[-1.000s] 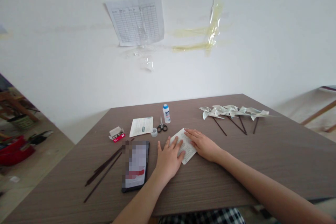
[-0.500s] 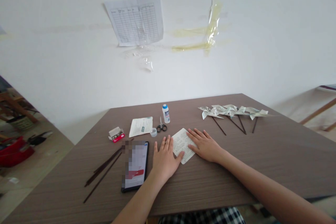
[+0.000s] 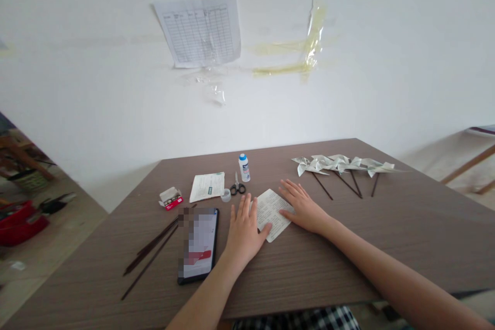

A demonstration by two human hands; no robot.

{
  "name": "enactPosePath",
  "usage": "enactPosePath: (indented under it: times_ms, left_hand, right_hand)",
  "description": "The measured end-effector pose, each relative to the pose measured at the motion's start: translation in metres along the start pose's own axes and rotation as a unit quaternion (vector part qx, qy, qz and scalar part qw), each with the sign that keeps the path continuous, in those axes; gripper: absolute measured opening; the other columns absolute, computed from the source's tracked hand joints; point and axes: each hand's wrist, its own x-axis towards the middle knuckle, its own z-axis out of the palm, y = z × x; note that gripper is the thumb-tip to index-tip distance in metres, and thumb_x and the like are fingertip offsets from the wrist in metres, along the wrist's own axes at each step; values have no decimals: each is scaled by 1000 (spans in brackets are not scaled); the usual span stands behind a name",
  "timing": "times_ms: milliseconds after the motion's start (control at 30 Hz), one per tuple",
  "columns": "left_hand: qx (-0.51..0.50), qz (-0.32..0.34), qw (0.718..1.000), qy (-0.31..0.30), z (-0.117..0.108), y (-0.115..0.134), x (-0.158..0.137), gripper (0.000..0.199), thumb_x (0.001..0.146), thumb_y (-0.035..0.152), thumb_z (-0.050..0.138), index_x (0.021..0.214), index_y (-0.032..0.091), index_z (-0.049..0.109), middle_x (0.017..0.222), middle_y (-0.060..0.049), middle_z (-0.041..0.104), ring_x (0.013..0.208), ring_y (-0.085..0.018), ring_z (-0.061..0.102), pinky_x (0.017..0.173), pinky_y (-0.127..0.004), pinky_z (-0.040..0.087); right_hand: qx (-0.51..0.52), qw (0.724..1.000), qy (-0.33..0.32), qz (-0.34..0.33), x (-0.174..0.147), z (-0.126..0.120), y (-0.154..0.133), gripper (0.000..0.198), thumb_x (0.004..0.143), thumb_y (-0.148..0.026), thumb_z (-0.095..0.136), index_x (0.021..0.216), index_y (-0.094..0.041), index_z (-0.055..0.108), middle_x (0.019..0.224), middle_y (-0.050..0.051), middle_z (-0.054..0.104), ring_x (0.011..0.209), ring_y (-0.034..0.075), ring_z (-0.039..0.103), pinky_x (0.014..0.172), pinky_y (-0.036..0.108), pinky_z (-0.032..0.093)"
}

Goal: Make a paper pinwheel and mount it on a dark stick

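A printed sheet of paper (image 3: 271, 212) lies turned like a diamond on the table, between my two hands. My left hand (image 3: 246, 229) is open at its left edge, with the thumb over the paper and the fingers pointing away from me. On the other side, my right hand (image 3: 303, 208) is also open, its thumb over the paper's right edge and its fingers along the upper right. Neither hand grips anything. Left of my left hand lies a phone (image 3: 201, 247), its screen partly blurred out.
Behind the paper are scissors (image 3: 237, 186), a tape roll (image 3: 226, 195), a glue bottle (image 3: 244, 168) and a paper pad (image 3: 207, 186). A small red-and-white box (image 3: 170, 198) and dark sticks (image 3: 149, 252) lie left. Several paper pinwheels (image 3: 340, 163) rest at the back right.
My right hand has shifted slightly up and right, its fingers lifting off the paper's upper right edge. My left hand's fingers have tilted up and moved a little away from me.
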Motion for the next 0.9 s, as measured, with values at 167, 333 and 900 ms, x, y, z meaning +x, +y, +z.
enactPosePath:
  times_ms: [167,333,900]
  left_hand:
    - [-14,55,998,-11,3,-1,3,69,112,33,65,179,17,56,190,-19,46,181,-39,38,147,-69,30]
    - [9,97,995,-19,5,-2,2,64,117,31,55,180,20,56,187,-16,51,176,-40,47,147,-69,33]
    - [-25,-26,998,-44,-2,-3,-2,83,113,58,62,185,18,49,194,-21,35,183,-47,29,149,-75,19]
  right_hand:
    - [85,993,11,-82,-2,9,-3,66,107,-22,59,172,-31,68,185,8,56,175,37,49,146,57,40]
    - [94,990,-42,-102,-5,10,-18,68,110,-26,55,177,-38,63,183,-1,57,173,31,53,147,48,39]
    - [14,994,-94,45,-12,-12,-12,74,111,-60,68,181,-39,56,192,8,42,180,45,38,147,69,27]
